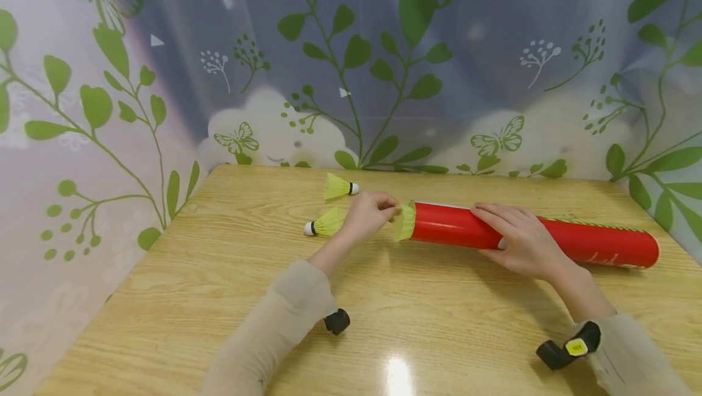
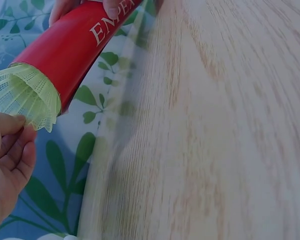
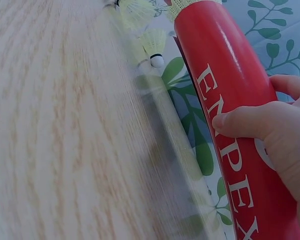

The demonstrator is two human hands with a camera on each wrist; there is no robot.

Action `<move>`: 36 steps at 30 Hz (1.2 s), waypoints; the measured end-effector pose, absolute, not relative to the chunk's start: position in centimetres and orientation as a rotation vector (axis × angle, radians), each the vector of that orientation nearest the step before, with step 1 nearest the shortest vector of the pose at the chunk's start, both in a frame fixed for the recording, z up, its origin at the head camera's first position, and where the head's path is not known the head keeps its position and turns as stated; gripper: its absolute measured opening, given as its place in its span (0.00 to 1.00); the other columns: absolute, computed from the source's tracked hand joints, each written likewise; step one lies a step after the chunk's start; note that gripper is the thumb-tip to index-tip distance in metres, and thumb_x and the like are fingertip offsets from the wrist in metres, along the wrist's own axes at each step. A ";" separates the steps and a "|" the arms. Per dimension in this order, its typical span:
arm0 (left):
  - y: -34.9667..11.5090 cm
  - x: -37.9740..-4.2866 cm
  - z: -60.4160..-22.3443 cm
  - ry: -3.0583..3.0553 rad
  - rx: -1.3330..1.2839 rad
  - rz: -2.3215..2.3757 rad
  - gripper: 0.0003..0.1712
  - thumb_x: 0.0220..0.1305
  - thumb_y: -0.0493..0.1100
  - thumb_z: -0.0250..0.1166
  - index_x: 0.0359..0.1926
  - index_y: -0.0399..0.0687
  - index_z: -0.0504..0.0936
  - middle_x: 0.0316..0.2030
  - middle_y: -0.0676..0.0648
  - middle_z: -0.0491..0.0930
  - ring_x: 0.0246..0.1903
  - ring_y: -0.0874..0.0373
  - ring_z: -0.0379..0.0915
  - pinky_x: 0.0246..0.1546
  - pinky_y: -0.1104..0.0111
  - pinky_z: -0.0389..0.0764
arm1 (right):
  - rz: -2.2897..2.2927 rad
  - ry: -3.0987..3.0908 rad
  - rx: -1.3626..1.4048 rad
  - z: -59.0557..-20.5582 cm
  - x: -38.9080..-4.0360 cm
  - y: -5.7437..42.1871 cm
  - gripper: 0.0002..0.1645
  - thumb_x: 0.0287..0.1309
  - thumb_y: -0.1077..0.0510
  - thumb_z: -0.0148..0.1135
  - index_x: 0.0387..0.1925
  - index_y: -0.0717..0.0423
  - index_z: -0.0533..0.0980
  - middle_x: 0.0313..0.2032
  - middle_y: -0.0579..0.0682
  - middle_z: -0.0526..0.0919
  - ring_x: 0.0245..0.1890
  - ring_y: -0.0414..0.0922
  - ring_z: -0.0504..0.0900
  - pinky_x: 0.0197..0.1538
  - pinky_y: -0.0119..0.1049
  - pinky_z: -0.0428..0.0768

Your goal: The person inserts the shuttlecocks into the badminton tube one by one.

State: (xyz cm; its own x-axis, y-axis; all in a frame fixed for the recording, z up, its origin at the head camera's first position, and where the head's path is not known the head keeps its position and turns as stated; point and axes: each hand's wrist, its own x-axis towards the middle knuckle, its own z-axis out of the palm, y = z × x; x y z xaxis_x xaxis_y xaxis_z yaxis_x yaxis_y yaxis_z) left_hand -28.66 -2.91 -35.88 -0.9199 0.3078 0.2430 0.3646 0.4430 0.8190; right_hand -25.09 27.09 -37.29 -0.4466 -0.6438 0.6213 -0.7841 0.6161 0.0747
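Observation:
A long red shuttlecock tube (image 1: 450, 224) lies sideways over the table, its mouth facing left. My right hand (image 1: 518, 237) grips it round the middle, thumb on the near side in the right wrist view. At the mouth, a yellow shuttlecock (image 2: 27, 95) sits partly inside, its skirt flaring out and its cork hidden in the tube. My left hand (image 1: 370, 216) pinches the edge of that skirt between thumb and forefinger. Two more yellow shuttlecocks lie on the table beside the left hand: one (image 1: 334, 187) farther back, the other (image 1: 325, 223) nearer, partly behind the hand.
The wooden table (image 1: 428, 323) runs back to a curtain (image 1: 362, 67) printed with leaves and butterflies. More of the printed cloth hangs at the left and right sides. Black camera mounts (image 1: 337, 321) sit at both wrists.

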 end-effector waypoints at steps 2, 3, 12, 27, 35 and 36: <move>-2.8 -28.6 -35.9 -2.609 -0.608 -1.522 0.07 0.59 0.33 0.63 0.38 0.36 0.84 0.32 0.43 0.83 0.27 0.59 0.79 0.28 0.74 0.78 | 0.297 -2.221 1.120 -37.3 -25.1 27.1 0.42 0.59 0.30 0.40 0.57 0.59 0.71 0.52 0.59 0.75 0.49 0.56 0.73 0.47 0.54 0.68; -2.7 -28.6 -35.9 -2.606 -0.607 -1.527 0.07 0.59 0.33 0.63 0.37 0.36 0.84 0.32 0.43 0.83 0.27 0.58 0.79 0.28 0.74 0.78 | 0.298 -2.221 1.120 -37.4 -25.2 27.1 0.42 0.59 0.30 0.40 0.57 0.59 0.71 0.52 0.59 0.75 0.49 0.56 0.73 0.47 0.54 0.68; -2.1 -28.6 -36.4 -2.588 -0.602 -1.541 0.06 0.59 0.32 0.63 0.37 0.35 0.84 0.33 0.42 0.84 0.26 0.59 0.80 0.27 0.75 0.78 | 0.302 -2.245 1.111 -37.4 -25.2 27.1 0.42 0.59 0.31 0.39 0.58 0.59 0.70 0.52 0.59 0.75 0.49 0.56 0.73 0.46 0.54 0.68; -1.0 -28.4 -36.6 -2.599 -0.622 -1.473 0.08 0.59 0.31 0.61 0.38 0.33 0.84 0.35 0.41 0.84 0.29 0.56 0.82 0.28 0.77 0.77 | 0.322 -2.253 1.097 -37.5 -25.2 27.4 0.42 0.59 0.30 0.40 0.58 0.59 0.70 0.52 0.60 0.75 0.47 0.56 0.74 0.46 0.54 0.68; -0.6 -28.4 -36.5 -2.595 -0.622 -1.445 0.08 0.59 0.30 0.61 0.38 0.33 0.84 0.35 0.41 0.84 0.30 0.56 0.82 0.29 0.78 0.77 | 0.332 -2.248 1.094 -37.5 -25.3 27.5 0.43 0.59 0.30 0.40 0.58 0.59 0.70 0.52 0.60 0.75 0.47 0.55 0.74 0.46 0.54 0.68; -0.6 -28.5 -36.5 -2.596 -0.621 -1.440 0.08 0.59 0.31 0.62 0.38 0.33 0.84 0.35 0.41 0.84 0.30 0.56 0.82 0.29 0.78 0.77 | 0.333 -2.248 1.094 -37.5 -25.3 27.5 0.42 0.59 0.30 0.40 0.58 0.59 0.70 0.52 0.60 0.75 0.47 0.55 0.74 0.46 0.54 0.68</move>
State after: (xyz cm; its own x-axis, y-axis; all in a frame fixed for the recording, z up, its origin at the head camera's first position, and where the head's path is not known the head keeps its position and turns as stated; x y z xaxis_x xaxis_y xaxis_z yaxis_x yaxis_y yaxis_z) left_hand -28.45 -0.59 -36.45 -0.9104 0.2981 0.2867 0.4011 0.4669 0.7881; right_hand -25.32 27.48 -37.51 -0.4727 -0.6246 0.6216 -0.7779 0.6272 0.0388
